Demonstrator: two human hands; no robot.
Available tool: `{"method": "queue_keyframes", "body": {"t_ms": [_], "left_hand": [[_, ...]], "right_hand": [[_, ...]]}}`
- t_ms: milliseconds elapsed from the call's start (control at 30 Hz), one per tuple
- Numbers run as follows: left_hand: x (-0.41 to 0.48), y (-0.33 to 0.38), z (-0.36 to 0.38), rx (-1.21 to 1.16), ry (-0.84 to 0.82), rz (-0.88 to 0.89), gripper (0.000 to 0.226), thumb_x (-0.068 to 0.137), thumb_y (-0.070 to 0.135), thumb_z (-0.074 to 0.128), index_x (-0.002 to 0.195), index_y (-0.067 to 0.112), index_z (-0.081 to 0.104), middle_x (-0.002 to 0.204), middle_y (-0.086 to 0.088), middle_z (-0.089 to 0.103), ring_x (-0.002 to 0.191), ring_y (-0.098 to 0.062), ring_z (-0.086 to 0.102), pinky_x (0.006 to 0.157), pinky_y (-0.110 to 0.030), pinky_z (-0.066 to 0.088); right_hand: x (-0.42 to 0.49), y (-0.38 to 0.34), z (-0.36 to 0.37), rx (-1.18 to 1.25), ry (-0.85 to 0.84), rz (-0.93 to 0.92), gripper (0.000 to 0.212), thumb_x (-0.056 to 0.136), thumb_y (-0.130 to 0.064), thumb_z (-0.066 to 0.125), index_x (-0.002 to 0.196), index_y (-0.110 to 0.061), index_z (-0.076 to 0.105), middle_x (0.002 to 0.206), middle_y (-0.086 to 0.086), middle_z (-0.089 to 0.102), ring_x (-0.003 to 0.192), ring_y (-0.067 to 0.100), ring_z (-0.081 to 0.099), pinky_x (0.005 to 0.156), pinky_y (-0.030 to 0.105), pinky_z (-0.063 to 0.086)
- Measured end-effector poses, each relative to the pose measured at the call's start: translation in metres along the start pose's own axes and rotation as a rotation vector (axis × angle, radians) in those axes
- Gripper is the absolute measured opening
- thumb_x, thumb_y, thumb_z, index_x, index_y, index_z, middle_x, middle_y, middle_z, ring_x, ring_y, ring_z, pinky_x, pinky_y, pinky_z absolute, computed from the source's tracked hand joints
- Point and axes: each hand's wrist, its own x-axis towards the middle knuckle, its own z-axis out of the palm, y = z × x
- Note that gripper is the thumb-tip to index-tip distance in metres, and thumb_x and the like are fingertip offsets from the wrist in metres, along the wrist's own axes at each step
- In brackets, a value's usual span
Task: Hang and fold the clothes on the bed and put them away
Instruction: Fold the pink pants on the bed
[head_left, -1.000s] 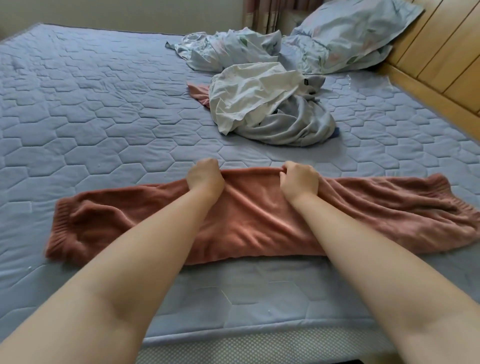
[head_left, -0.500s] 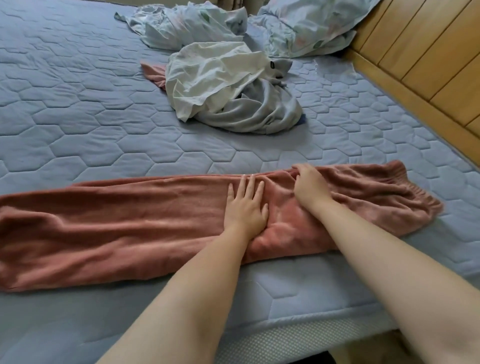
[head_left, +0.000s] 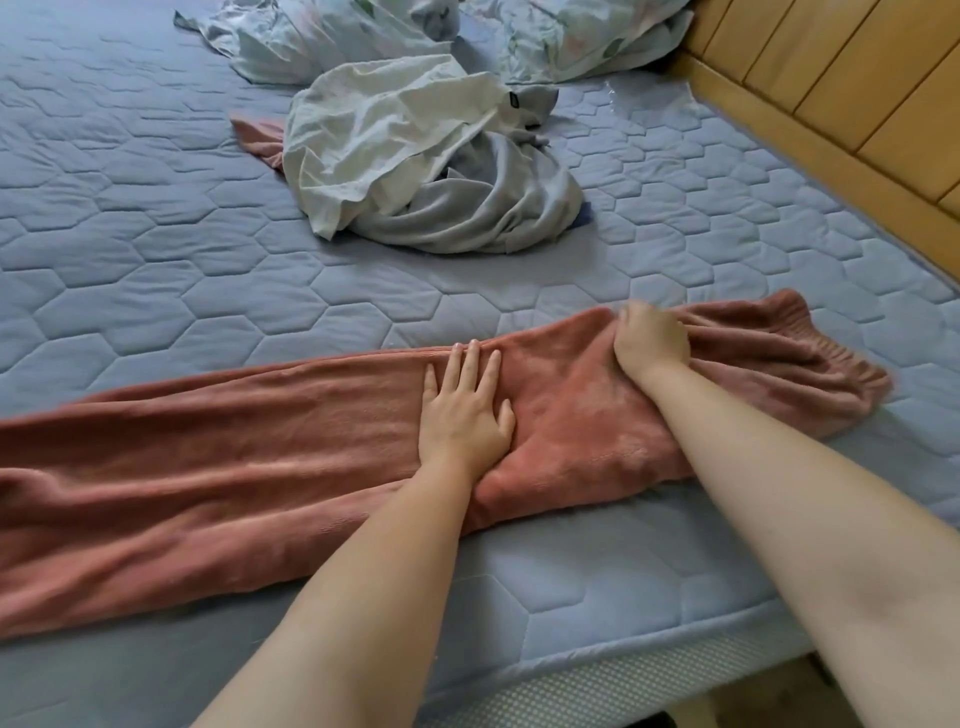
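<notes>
- Two grips on the trousers (head_left: 234, 467).
- Left grip (head_left: 462, 415): now flat, fingers apart.
- Right grip (head_left: 652, 343): still clamped on the far edge.
- Judged: smoothing before folding.

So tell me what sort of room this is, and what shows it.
Most likely a bedroom: a blue hexagon-quilted mattress, a floral-print pillow by the wooden panelled headboard, and pink fleece trousers laid out near a heap of white and grey clothes.

The trousers (head_left: 260, 467) are showing terracotta pink, the bed cover (head_left: 130, 208) blue quilted hexagons, the top garment (head_left: 374, 135) cream, the lower garment (head_left: 498, 213) grey.
</notes>
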Motion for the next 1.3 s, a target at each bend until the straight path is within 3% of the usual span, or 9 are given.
{"method": "queue_keyframes", "body": {"t_ms": [100, 167, 300, 567, 767, 933, 1000, 1133, 1300], "left_hand": [[0.002, 0.000, 0.002, 0.016, -0.030, -0.008, 0.064, 0.093, 0.043, 0.031, 0.153, 0.026, 0.013, 0.161, -0.001, 0.005, 0.148, -0.018, -0.002, 0.118, -0.046, -0.002], [0.003, 0.001, 0.002, 0.033, -0.049, 0.001, 0.064, 0.093, 0.043, 0.029, 0.153, 0.025, 0.012, 0.161, -0.002, 0.004, 0.148, -0.018, -0.003, 0.118, -0.047, -0.002], [0.003, 0.001, 0.004, 0.049, -0.059, 0.010, 0.065, 0.093, 0.043, 0.027, 0.153, 0.024, 0.012, 0.161, -0.003, 0.005, 0.148, -0.019, -0.002, 0.117, -0.048, -0.001], [0.008, 0.001, 0.004, 0.061, 0.075, 0.361, 0.068, 0.080, 0.034, 0.028, 0.146, 0.024, 0.036, 0.155, -0.004, 0.030, 0.145, -0.023, 0.022, 0.113, -0.055, 0.012], [0.009, 0.000, 0.004, 0.067, 0.051, 0.389, 0.065, 0.081, 0.034, 0.032, 0.144, 0.022, 0.040, 0.152, -0.004, 0.037, 0.143, -0.023, 0.029, 0.113, -0.054, 0.017], [0.010, 0.000, 0.005, 0.080, 0.046, 0.387, 0.064, 0.081, 0.034, 0.033, 0.144, 0.024, 0.042, 0.150, -0.004, 0.039, 0.142, -0.022, 0.031, 0.112, -0.054, 0.019], [0.011, 0.000, 0.007, 0.088, 0.035, 0.385, 0.064, 0.082, 0.035, 0.031, 0.144, 0.025, 0.040, 0.151, -0.003, 0.037, 0.142, -0.022, 0.029, 0.113, -0.053, 0.016], [0.012, -0.001, 0.007, 0.086, -0.018, 0.358, 0.068, 0.082, 0.039, 0.022, 0.149, 0.028, 0.029, 0.157, 0.000, 0.026, 0.146, -0.019, 0.019, 0.116, -0.049, 0.005], [0.012, -0.001, 0.008, 0.072, -0.023, 0.343, 0.069, 0.082, 0.040, 0.019, 0.149, 0.028, 0.028, 0.158, 0.001, 0.023, 0.147, -0.018, 0.015, 0.117, -0.049, 0.004]], "right_hand": [[-0.010, 0.019, 0.016, -0.025, -0.223, -0.201, 0.036, 0.099, -0.019, 0.030, 0.124, -0.011, 0.054, 0.132, 0.016, 0.056, 0.119, 0.033, 0.052, 0.097, 0.041, 0.038], [-0.009, 0.040, 0.014, -0.133, -0.291, -0.219, 0.046, 0.101, -0.028, 0.027, 0.145, -0.016, 0.034, 0.154, 0.007, 0.031, 0.140, 0.023, 0.030, 0.113, 0.048, 0.019], [0.008, 0.095, -0.002, -0.255, -0.326, 0.162, 0.059, 0.100, -0.046, 0.017, 0.153, -0.022, 0.012, 0.161, 0.002, 0.005, 0.147, 0.023, 0.004, 0.114, 0.056, -0.001], [0.019, 0.092, -0.004, -0.164, 0.011, 0.085, 0.042, 0.092, -0.013, 0.046, 0.133, -0.011, 0.047, 0.131, 0.022, 0.048, 0.121, 0.040, 0.043, 0.099, 0.046, 0.038], [0.042, 0.096, -0.014, 0.012, -0.234, 0.304, 0.029, 0.085, -0.017, 0.057, 0.112, -0.011, 0.066, 0.116, 0.017, 0.065, 0.108, 0.034, 0.060, 0.092, 0.036, 0.046], [0.064, 0.099, -0.034, -0.015, 0.087, 0.456, 0.030, 0.092, -0.007, 0.047, 0.117, 0.004, 0.058, 0.124, 0.024, 0.058, 0.118, 0.038, 0.053, 0.096, 0.038, 0.043], [0.065, 0.092, -0.033, 0.010, 0.063, 0.472, 0.036, 0.095, -0.010, 0.041, 0.128, 0.004, 0.048, 0.132, 0.026, 0.052, 0.125, 0.039, 0.048, 0.102, 0.041, 0.038], [0.043, 0.048, -0.011, -0.004, -0.050, 0.303, 0.059, 0.095, -0.021, 0.036, 0.149, -0.011, 0.017, 0.153, 0.019, 0.025, 0.142, 0.033, 0.021, 0.114, 0.054, 0.012], [-0.034, -0.007, 0.022, -0.065, -0.165, -0.360, 0.054, 0.100, -0.038, 0.032, 0.150, -0.018, 0.023, 0.159, 0.006, 0.013, 0.147, 0.020, 0.007, 0.115, 0.051, 0.005]]}}
